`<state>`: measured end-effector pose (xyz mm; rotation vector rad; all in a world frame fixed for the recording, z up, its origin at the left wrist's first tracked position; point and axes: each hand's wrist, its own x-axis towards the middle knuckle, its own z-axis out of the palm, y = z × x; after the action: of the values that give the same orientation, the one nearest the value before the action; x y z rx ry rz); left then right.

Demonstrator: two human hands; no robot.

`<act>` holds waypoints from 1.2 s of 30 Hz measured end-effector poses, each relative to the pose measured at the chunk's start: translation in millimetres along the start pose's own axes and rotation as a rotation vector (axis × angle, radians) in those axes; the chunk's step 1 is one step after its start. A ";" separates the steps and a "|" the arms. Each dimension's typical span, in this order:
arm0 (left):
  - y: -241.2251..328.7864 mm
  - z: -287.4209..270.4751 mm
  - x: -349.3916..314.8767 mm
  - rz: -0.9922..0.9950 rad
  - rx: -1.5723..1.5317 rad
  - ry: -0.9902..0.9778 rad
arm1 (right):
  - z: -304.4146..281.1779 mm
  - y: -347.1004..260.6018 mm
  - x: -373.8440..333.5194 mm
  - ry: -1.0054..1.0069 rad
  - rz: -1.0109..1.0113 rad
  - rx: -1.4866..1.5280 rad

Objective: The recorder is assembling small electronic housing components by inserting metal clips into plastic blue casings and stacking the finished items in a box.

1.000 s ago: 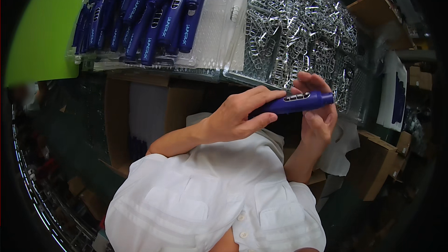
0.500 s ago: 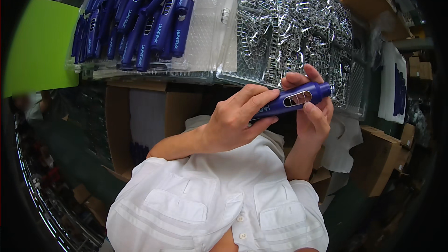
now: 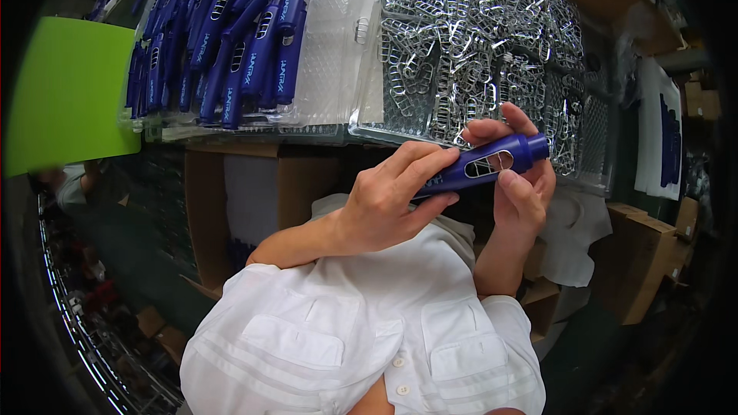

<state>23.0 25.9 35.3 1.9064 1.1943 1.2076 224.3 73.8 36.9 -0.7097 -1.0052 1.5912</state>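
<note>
A blue plastic tube (image 3: 451, 176) with an oval window lies slantwise between my hands, its narrower end up and to the right. My left hand (image 3: 384, 198) grips its lower-left end, fingers on top and thumb underneath. My right hand (image 3: 526, 196) closes round the other end, with the fingers behind and the thumb at the window's lower edge. A shiny silver metal frame (image 3: 480, 167) with thin bars sits in that window. Beyond my hands, several similar frames (image 3: 461, 46) lie heaped in a clear plastic tray (image 3: 367, 127).
Several blue tubes (image 3: 254, 58) are piled on another clear tray (image 3: 334, 100) at the far left. Beside it stands a bright green panel (image 3: 69, 96). Cardboard boxes (image 3: 209, 219) are below the trays, with another carton (image 3: 642, 257) at right. Part of another person (image 3: 77, 184) shows at left.
The view has shifted slightly. Both hands keep their hold on the tube; more of the metal bars now shows at the left of its window.
</note>
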 end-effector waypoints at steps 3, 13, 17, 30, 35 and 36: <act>0.2 4.5 0.9 0.013 0.016 -0.004 | -7.3 0.6 2.2 -0.039 -0.019 0.037; -2.8 11.0 18.8 0.137 0.119 -0.030 | -19.7 -0.3 15.8 -0.054 -0.009 0.108; -10.8 6.6 86.4 0.122 0.250 0.140 | -39.9 9.4 19.1 0.159 -0.141 0.045; -13.3 -76.8 200.3 0.405 0.627 0.796 | -80.1 5.4 -13.0 0.307 -0.169 -0.331; -17.8 -93.3 -26.3 0.470 0.425 0.575 | -92.9 -5.4 -4.7 0.413 -0.187 -0.629; -33.7 -95.2 -63.1 0.296 0.408 0.606 | -96.0 -9.1 2.0 0.425 -0.139 -0.945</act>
<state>-88.0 -15.7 23.4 2.1361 1.6001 1.9157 309.6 99.8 0.3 -1.4952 -1.4240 0.7207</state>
